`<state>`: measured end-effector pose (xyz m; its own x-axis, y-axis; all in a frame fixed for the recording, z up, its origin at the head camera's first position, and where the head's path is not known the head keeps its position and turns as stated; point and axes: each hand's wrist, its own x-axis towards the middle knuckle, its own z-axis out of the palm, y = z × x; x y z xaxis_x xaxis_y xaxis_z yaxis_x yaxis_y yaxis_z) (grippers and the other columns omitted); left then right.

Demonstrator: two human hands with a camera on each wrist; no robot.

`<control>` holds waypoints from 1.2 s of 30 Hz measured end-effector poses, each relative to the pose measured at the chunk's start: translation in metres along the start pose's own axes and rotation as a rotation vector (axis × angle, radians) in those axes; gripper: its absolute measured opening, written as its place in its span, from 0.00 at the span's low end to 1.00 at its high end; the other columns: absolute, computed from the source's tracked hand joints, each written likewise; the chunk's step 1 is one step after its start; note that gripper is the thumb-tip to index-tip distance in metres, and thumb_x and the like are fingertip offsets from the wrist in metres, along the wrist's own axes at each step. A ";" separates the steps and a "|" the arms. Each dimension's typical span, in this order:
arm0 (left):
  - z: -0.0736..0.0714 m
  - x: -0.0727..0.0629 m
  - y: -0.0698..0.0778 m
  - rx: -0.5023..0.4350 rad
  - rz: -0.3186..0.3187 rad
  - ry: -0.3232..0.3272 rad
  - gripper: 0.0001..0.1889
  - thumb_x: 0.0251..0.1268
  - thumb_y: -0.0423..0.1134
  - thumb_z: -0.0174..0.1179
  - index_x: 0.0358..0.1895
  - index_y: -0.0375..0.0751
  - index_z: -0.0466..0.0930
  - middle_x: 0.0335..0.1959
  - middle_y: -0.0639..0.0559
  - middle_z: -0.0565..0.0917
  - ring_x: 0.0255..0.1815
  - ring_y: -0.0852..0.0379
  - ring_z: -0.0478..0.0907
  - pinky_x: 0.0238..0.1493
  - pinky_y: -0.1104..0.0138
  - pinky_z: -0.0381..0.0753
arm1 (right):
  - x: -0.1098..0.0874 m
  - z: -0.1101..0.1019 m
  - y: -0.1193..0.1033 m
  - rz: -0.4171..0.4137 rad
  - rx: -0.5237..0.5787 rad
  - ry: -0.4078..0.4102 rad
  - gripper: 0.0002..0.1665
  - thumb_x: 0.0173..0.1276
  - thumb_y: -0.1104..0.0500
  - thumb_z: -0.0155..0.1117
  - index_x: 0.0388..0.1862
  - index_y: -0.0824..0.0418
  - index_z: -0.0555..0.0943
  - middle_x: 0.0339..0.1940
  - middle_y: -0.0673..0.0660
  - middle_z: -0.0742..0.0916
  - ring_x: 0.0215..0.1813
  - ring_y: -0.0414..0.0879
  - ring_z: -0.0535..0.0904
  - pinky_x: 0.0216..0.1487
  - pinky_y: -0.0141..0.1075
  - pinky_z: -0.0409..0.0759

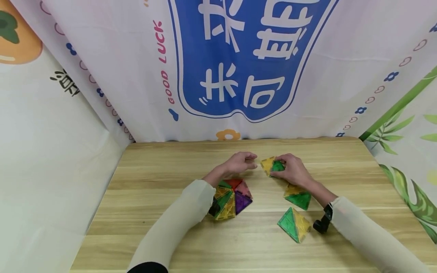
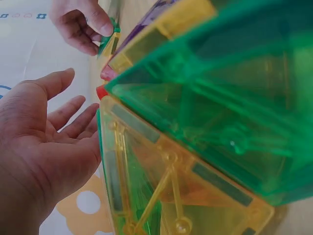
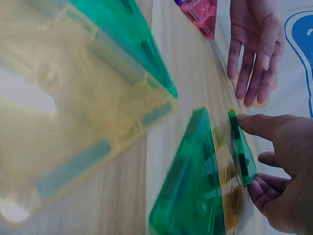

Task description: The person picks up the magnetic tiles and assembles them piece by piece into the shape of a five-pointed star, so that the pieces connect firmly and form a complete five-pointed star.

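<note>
My right hand (image 1: 293,170) pinches a green triangular magnetic tile (image 3: 241,147) between thumb and fingers at the far part of the table. A yellow triangular tile (image 1: 268,165) joins it on its left side. Just left of that pair is my left hand (image 1: 240,163), fingers relaxed and holding nothing, with its palm showing in the left wrist view. Under the left forearm stands a raised ring of magnetic tiles (image 1: 235,203) in green, yellow, red, pink and purple, partly hidden by the sleeve.
A green-yellow tile pair (image 1: 298,200) lies below my right wrist, partly covered by it. Nearer the front is another green-yellow pair (image 1: 294,224). The wooden table (image 1: 164,163) ends at a printed cloth (image 1: 150,125) hanging behind it.
</note>
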<state>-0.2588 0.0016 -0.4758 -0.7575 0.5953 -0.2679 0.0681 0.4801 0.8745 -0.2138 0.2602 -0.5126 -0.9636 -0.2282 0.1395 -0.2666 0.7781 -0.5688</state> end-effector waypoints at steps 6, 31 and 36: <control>-0.001 0.001 -0.001 -0.030 -0.015 -0.050 0.28 0.82 0.37 0.57 0.80 0.35 0.66 0.79 0.42 0.71 0.79 0.45 0.67 0.78 0.53 0.69 | 0.005 0.007 -0.008 -0.003 0.022 0.007 0.35 0.58 0.52 0.86 0.60 0.69 0.86 0.57 0.69 0.87 0.57 0.62 0.84 0.57 0.58 0.83; -0.012 -0.003 -0.004 0.043 -0.050 0.019 0.18 0.77 0.27 0.58 0.65 0.37 0.83 0.64 0.44 0.83 0.63 0.49 0.79 0.59 0.60 0.83 | 0.011 0.032 -0.027 -0.097 0.204 0.018 0.32 0.55 0.59 0.88 0.58 0.64 0.87 0.60 0.63 0.81 0.61 0.60 0.79 0.63 0.56 0.80; -0.014 -0.004 -0.009 0.051 -0.034 0.039 0.17 0.75 0.25 0.58 0.61 0.39 0.86 0.60 0.45 0.85 0.59 0.49 0.81 0.51 0.64 0.84 | 0.013 0.036 -0.028 -0.141 0.215 0.040 0.30 0.55 0.62 0.88 0.57 0.64 0.88 0.61 0.63 0.81 0.61 0.60 0.80 0.60 0.55 0.81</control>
<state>-0.2653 -0.0140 -0.4766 -0.7845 0.5532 -0.2802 0.0743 0.5324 0.8432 -0.2183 0.2147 -0.5241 -0.9186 -0.2986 0.2590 -0.3915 0.5971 -0.7001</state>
